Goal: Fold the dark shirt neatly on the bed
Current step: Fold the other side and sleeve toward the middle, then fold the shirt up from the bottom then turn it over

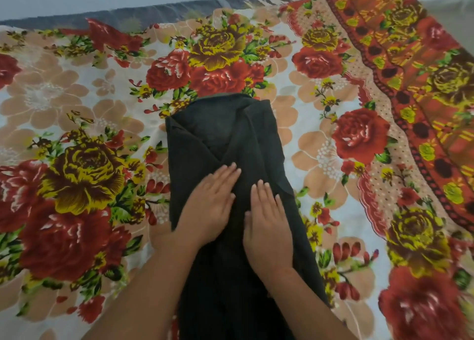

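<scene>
Left hand (209, 201): flat, palm down, fingers straight and close together, grasping nothing. It presses on the middle of the dark shirt (223, 139), fingertips angled up and to the right toward the point where two folded edges cross. The bare forearm runs down to the lower left edge of the view.

Right hand (268, 224): flat, palm down, fingers together and pointing away from the person, thumb spread toward the left hand; likewise grasping nothing. It lies on the shirt just beside the left hand, close but apart, and slightly nearer the person. Its forearm runs down to the lower right.

Dark shirt: black or very dark grey cloth, laid lengthwise as a long narrow strip in the middle of the bed (77, 109). Both side parts are folded inward, and their edges meet in a V shape just beyond the fingertips. The far end is narrower and lies on the red and yellow flowers; the near end runs out of the bottom of the view between the forearms. The right edge below the fold shows a small loose corner.

Bed: covered by a flowered sheet, white ground with large red roses, yellow roses, peach blossoms and green leaves. A red and orange patterned border (410, 96) runs diagonally along the right side.

Far edge: a dark grey strip (154, 12), then a pale surface beyond.
</scene>
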